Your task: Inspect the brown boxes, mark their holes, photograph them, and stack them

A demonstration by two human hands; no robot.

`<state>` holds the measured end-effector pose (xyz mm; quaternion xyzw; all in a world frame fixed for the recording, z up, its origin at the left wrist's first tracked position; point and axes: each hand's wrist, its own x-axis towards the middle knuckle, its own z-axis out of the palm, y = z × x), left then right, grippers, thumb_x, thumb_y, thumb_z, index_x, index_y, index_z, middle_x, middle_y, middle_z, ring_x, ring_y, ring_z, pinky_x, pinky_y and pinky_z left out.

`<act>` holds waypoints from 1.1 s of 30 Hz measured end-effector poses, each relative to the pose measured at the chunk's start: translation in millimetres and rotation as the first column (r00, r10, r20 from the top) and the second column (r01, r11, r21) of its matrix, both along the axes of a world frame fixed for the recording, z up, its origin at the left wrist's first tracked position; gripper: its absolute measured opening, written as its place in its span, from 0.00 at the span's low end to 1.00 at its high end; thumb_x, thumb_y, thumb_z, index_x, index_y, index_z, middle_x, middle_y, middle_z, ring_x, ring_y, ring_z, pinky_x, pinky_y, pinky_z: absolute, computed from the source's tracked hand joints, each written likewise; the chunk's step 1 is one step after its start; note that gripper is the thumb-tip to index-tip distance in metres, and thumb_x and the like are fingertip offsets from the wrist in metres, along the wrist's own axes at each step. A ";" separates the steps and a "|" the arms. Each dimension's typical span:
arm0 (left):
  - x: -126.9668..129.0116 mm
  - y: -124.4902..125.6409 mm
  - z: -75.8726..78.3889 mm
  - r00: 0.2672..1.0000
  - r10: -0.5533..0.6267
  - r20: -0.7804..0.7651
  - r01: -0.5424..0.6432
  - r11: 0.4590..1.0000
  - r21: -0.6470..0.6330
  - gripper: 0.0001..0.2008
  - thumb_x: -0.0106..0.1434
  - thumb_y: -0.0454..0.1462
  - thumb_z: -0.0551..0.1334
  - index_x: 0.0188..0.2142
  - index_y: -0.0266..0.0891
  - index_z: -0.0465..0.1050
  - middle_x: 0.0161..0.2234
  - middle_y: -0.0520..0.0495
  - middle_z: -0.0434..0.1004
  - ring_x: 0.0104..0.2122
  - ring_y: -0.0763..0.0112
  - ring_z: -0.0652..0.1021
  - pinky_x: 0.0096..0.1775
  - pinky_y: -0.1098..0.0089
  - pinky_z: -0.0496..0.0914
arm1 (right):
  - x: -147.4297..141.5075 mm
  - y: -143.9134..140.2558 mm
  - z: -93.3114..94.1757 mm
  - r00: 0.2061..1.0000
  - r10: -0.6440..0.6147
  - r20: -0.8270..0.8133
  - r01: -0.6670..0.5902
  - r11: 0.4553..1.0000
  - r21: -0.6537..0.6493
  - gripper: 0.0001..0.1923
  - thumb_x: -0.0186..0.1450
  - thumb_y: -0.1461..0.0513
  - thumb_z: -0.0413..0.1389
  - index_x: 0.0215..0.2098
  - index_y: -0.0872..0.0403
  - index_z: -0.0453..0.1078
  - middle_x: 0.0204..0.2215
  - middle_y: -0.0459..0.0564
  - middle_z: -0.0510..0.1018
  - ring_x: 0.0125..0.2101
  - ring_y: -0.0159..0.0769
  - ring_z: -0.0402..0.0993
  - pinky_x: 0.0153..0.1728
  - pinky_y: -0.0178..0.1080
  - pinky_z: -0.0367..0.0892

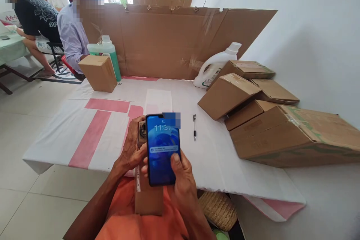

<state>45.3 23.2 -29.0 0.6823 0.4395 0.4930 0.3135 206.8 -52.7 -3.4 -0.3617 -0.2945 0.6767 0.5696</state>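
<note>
My right hand (184,172) is closed around a smartphone (163,153), its thumb at the right edge of the lit blue lock screen, which reads about 11:37. Behind the phone, my left hand (133,142) grips the upper part of a narrow brown cardboard box (149,198). That box stands tilted over my lap, its lower end against orange clothing. A dark round shape shows at its top, and I cannot make out what it is. The phone hides part of the box and some left fingers. On the white cloth to the right lies a pen (195,127).
Several cardboard boxes (258,127) pile up at the table's right. A white jug (216,65), a green-liquid jug (114,58) and a small box (98,73) stand before a cardboard partition (165,41). Beyond sit several people. A woven basket (218,210) is under the table.
</note>
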 end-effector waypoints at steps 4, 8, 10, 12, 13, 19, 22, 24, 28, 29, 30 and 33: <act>-5.0 0.1 5.7 0.999 -0.021 0.046 0.022 0.999 -0.033 0.33 0.65 0.47 0.64 0.67 0.42 0.63 0.64 0.36 0.69 0.62 0.46 0.73 0.65 0.48 0.67 | 30.3 54.8 -18.1 0.909 -0.300 0.288 0.269 0.953 0.143 0.25 0.69 0.39 0.62 0.34 0.50 0.71 0.28 0.44 0.75 0.28 0.34 0.70 0.30 0.36 0.72; -6.4 0.3 6.5 0.997 -0.007 0.076 0.012 0.998 -0.063 0.34 0.63 0.45 0.64 0.67 0.42 0.63 0.65 0.37 0.68 0.62 0.47 0.73 0.64 0.49 0.67 | 66.3 113.8 -61.5 0.635 -0.373 0.676 0.329 0.923 0.200 0.32 0.67 0.33 0.55 0.25 0.48 0.54 0.22 0.39 0.58 0.25 0.31 0.53 0.25 0.36 0.56; -7.0 1.4 6.3 0.997 -0.002 0.074 0.008 0.997 -0.078 0.34 0.63 0.45 0.64 0.67 0.42 0.62 0.65 0.37 0.68 0.61 0.47 0.73 0.64 0.49 0.67 | 79.8 132.7 -82.8 0.527 -0.335 0.781 0.338 0.926 0.169 0.31 0.67 0.35 0.54 0.24 0.47 0.50 0.21 0.38 0.53 0.25 0.31 0.49 0.25 0.37 0.52; -8.0 3.0 6.2 0.997 0.003 0.075 0.004 0.996 -0.092 0.33 0.63 0.45 0.64 0.66 0.41 0.62 0.65 0.37 0.68 0.61 0.47 0.73 0.64 0.49 0.67 | 88.8 143.6 -98.4 0.460 -0.319 0.829 0.352 0.922 0.160 0.30 0.68 0.40 0.55 0.23 0.46 0.47 0.21 0.37 0.49 0.26 0.31 0.46 0.26 0.38 0.49; -8.6 4.0 6.2 0.997 0.005 0.080 0.003 0.995 -0.098 0.33 0.63 0.45 0.64 0.66 0.41 0.62 0.65 0.37 0.68 0.61 0.47 0.73 0.63 0.49 0.67 | 91.9 146.8 -104.0 0.425 -0.309 0.851 0.354 0.922 0.158 0.29 0.68 0.43 0.56 0.23 0.46 0.46 0.20 0.37 0.48 0.26 0.31 0.46 0.27 0.38 0.49; -9.7 12.3 1.8 0.993 0.015 0.116 0.000 0.992 -0.125 0.34 0.63 0.46 0.65 0.66 0.41 0.63 0.66 0.37 0.68 0.62 0.47 0.73 0.64 0.49 0.68 | 99.4 150.7 -121.8 0.226 -0.245 0.943 0.329 0.930 0.163 0.23 0.71 0.47 0.54 0.23 0.47 0.55 0.20 0.40 0.61 0.26 0.35 0.54 0.32 0.40 0.56; -12.7 17.9 -4.7 0.986 0.026 0.167 0.001 0.988 -0.155 0.36 0.62 0.48 0.65 0.67 0.41 0.62 0.67 0.35 0.69 0.65 0.45 0.72 0.65 0.49 0.68 | 101.9 146.3 -127.5 0.125 -0.238 0.963 0.323 0.928 0.187 0.18 0.71 0.48 0.52 0.29 0.49 0.64 0.28 0.51 0.73 0.32 0.43 0.66 0.38 0.44 0.63; -16.6 22.7 -9.8 0.979 0.041 0.201 -0.005 0.984 -0.179 0.38 0.63 0.51 0.65 0.69 0.40 0.61 0.68 0.34 0.69 0.68 0.44 0.71 0.66 0.48 0.67 | 103.6 141.9 -129.2 0.075 -0.242 0.967 0.306 0.929 0.209 0.17 0.70 0.49 0.51 0.33 0.51 0.69 0.36 0.59 0.77 0.38 0.50 0.71 0.43 0.48 0.67; -23.0 32.1 -21.5 0.969 0.098 0.229 -0.043 0.971 -0.234 0.43 0.66 0.58 0.63 0.73 0.39 0.58 0.71 0.32 0.66 0.71 0.43 0.68 0.70 0.45 0.63 | 99.5 125.9 -130.7 0.024 -0.277 0.961 0.251 0.932 0.262 0.20 0.68 0.52 0.52 0.44 0.58 0.77 0.45 0.68 0.77 0.51 0.61 0.71 0.51 0.58 0.70; -23.2 32.6 -25.4 0.965 0.123 0.231 -0.063 0.966 -0.252 0.44 0.67 0.59 0.62 0.74 0.39 0.57 0.73 0.32 0.62 0.72 0.43 0.66 0.71 0.45 0.61 | 95.5 118.8 -132.3 0.022 -0.306 0.952 0.215 0.931 0.294 0.22 0.68 0.53 0.53 0.48 0.60 0.77 0.48 0.69 0.76 0.53 0.62 0.70 0.54 0.60 0.71; -22.6 31.2 -29.8 0.959 0.155 0.237 -0.089 0.959 -0.268 0.43 0.69 0.60 0.60 0.75 0.41 0.55 0.75 0.33 0.59 0.74 0.45 0.64 0.72 0.46 0.59 | 90.0 110.2 -134.7 0.031 -0.347 0.937 0.150 0.929 0.339 0.23 0.69 0.53 0.53 0.53 0.60 0.77 0.50 0.69 0.76 0.54 0.62 0.71 0.56 0.61 0.71; -17.4 11.6 -46.8 0.937 0.248 0.247 -0.171 0.940 -0.295 0.39 0.74 0.62 0.52 0.76 0.47 0.55 0.78 0.38 0.54 0.77 0.51 0.59 0.75 0.48 0.57 | 67.7 76.4 -146.2 0.167 -0.449 0.878 -0.241 0.845 0.478 0.29 0.72 0.60 0.51 0.71 0.54 0.66 0.64 0.65 0.72 0.63 0.57 0.69 0.64 0.63 0.68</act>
